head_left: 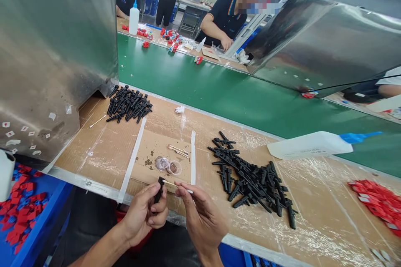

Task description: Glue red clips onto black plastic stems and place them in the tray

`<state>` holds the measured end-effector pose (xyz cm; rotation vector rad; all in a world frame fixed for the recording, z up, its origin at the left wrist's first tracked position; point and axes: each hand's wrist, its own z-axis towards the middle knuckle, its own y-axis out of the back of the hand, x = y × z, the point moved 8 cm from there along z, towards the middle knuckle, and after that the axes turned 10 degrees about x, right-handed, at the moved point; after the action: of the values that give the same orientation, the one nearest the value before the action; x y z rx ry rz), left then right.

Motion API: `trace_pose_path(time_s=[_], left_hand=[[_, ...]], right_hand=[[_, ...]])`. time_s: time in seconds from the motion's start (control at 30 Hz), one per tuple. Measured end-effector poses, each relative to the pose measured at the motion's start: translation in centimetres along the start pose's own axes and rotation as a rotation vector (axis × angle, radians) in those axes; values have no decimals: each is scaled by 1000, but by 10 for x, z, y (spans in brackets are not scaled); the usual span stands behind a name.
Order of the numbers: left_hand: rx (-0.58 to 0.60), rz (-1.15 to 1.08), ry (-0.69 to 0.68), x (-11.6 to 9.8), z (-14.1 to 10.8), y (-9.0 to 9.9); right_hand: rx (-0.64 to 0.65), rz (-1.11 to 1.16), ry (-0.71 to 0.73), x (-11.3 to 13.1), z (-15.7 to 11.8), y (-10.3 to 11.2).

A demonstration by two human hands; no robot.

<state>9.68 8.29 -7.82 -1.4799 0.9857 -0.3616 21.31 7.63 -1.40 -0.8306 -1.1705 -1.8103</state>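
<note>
Black part: a slim black plastic piece (158, 194) is standing nearly upright in the left hand (143, 212), over the front edge of the cardboard-covered worktop (313, 194).
Left fingers: they are gripping its body, leaving its top end showing.
Swab: a thin white-tipped cotton swab (171, 183) is pointing leftward at that end, crosswise; touching or just beside, I'm not managing to tell.
Right hand (205, 212): its fingers are pinching the swab's other end.
</note>
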Motion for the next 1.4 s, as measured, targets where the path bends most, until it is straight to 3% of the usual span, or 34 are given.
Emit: trace_pose_path(time_s=[0.27,0.43,0.53,0.8,1.0,1.1,1.27,1.4], left_hand=[[-7,1,-2,1,0,2],[-9,-15,4,1,0,2],[-10,-20,4,1,-1,1],[-8,-9,-16,0,0,1],[7,-6,-26,-1,0,-1],[8,-11,-19,0,0,0],[4,-25,-17,0,0,1],[7,-36,-13,1,0,0]], right_hand=[[-6,20,9,3,-1,-1],[-112,149,-143,-2,7,8],[-170,153,-150,1,11,16],[-24,24,-5,0,2,4],[-15,-6,26,2,1,-1],[-48,40,-36,0,3,3],[-228,90,-182,-13,12,24],[-192,48,-281,-29,25,22]])
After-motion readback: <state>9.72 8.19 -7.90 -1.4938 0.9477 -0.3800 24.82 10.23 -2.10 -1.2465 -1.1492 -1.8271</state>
